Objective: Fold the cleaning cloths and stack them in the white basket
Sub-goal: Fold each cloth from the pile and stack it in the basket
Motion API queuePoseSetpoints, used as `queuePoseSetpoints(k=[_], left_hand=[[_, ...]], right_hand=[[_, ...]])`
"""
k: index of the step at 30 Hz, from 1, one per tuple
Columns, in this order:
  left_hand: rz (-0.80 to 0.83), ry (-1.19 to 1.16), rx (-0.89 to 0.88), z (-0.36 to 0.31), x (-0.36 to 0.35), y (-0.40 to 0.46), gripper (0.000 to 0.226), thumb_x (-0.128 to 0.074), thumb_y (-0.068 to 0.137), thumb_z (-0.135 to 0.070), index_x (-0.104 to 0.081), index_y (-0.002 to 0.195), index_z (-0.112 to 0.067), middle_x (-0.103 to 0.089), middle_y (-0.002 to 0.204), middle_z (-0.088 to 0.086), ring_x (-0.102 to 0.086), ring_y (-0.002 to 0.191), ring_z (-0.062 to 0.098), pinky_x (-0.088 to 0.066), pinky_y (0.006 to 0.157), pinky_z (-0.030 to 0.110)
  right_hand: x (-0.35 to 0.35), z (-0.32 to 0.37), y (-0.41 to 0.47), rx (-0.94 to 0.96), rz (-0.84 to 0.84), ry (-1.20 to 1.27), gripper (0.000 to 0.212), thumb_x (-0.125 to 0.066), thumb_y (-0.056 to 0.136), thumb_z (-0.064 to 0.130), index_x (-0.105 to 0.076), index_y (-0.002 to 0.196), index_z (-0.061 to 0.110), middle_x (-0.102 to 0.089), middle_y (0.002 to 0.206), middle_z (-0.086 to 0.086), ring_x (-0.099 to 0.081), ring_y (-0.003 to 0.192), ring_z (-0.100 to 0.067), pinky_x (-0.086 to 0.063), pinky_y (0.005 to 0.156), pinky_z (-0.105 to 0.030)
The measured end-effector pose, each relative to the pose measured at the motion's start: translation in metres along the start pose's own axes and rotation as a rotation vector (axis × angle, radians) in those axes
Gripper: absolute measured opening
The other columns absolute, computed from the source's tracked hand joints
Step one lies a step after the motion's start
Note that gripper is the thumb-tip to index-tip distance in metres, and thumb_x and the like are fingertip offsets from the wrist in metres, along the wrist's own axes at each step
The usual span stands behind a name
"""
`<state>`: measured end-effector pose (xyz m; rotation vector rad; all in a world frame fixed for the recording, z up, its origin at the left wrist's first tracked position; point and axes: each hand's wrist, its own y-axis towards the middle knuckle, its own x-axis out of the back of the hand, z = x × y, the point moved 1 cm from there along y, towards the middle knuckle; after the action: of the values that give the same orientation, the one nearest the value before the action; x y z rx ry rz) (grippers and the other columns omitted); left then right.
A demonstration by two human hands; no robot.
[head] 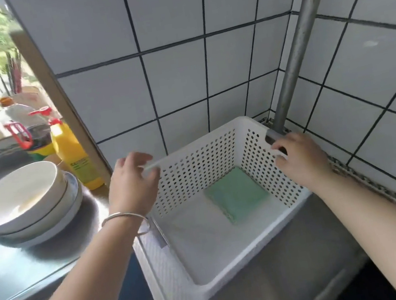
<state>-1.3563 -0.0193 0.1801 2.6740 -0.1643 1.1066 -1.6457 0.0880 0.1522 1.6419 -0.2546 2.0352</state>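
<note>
While the white basket (209, 163) sits tilted in the tiled corner on the right of the scene, the left hand (132, 183) curls its fingers over the basket's far-left rim and the right hand (299, 157) grips the slotted handle on its right wall. One folded green cloth (236, 194) lies flat on the basket floor toward the far right side, beside the perforated wall. Stacked white bowls (24, 203) stand on the counter at left, with a yellow bottle (73, 156) behind them.
</note>
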Motion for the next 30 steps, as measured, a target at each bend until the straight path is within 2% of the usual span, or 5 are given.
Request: queuePoseSetpoints(k=[6,11,15,20,30], left_hand=[[-0.072,-0.222,0.406,0.044,-0.001,-0.052,0.053,-0.071,0.079,-0.027,-0.048,0.119,-0.002,-0.051,0.116,0.015,-0.054,0.101,0.025,-0.046,0.09,0.037],[0.054,-0.728,0.738,0.054,-0.027,-0.079,0.036,-0.064,0.086,-0.025,-0.056,0.114,-0.004,-0.063,0.112,0.013,-0.06,0.102,0.026,-0.05,0.09,0.04],[0.026,-0.828,0.724,0.048,-0.029,-0.075,0.015,-0.054,0.092,-0.017,-0.063,0.084,-0.008,-0.065,0.086,0.01,-0.061,0.08,0.021,-0.053,0.085,0.037],[-0.016,-0.925,0.806,0.044,-0.034,-0.067,0.024,-0.04,0.099,-0.018,-0.049,0.077,-0.011,-0.049,0.063,0.004,-0.044,0.041,0.01,-0.037,0.035,0.015],[0.061,-0.781,0.588,0.049,0.036,-0.077,0.021,-0.039,0.098,-0.019,-0.053,0.084,-0.014,-0.038,0.059,0.001,-0.032,0.042,0.011,-0.025,0.037,0.012]], right_hand=[[-0.007,-0.011,-0.006,-0.064,0.043,-0.046,0.06,-0.054,0.084,0.019,-0.037,0.141,0.026,-0.046,0.135,-0.005,-0.039,0.124,-0.028,-0.04,0.1,-0.043],[-0.009,-0.012,0.002,-0.187,0.126,0.082,0.056,-0.051,0.086,0.018,-0.036,0.139,0.019,-0.048,0.136,-0.01,-0.049,0.118,-0.033,-0.044,0.096,-0.046],[-0.006,-0.009,0.017,-0.253,0.133,0.11,0.055,-0.052,0.086,0.021,-0.038,0.138,0.015,-0.049,0.131,-0.014,-0.051,0.114,-0.035,-0.048,0.091,-0.044],[-0.007,0.004,0.014,-0.51,0.16,0.15,0.031,-0.054,0.085,0.028,-0.058,0.106,0.005,-0.06,0.094,-0.016,-0.058,0.073,-0.028,-0.045,0.059,-0.027],[0.05,0.005,-0.05,-0.585,0.323,0.65,0.032,-0.06,0.086,0.029,-0.046,0.064,0.009,-0.045,0.054,-0.006,-0.036,0.037,-0.016,-0.031,0.045,-0.023]])
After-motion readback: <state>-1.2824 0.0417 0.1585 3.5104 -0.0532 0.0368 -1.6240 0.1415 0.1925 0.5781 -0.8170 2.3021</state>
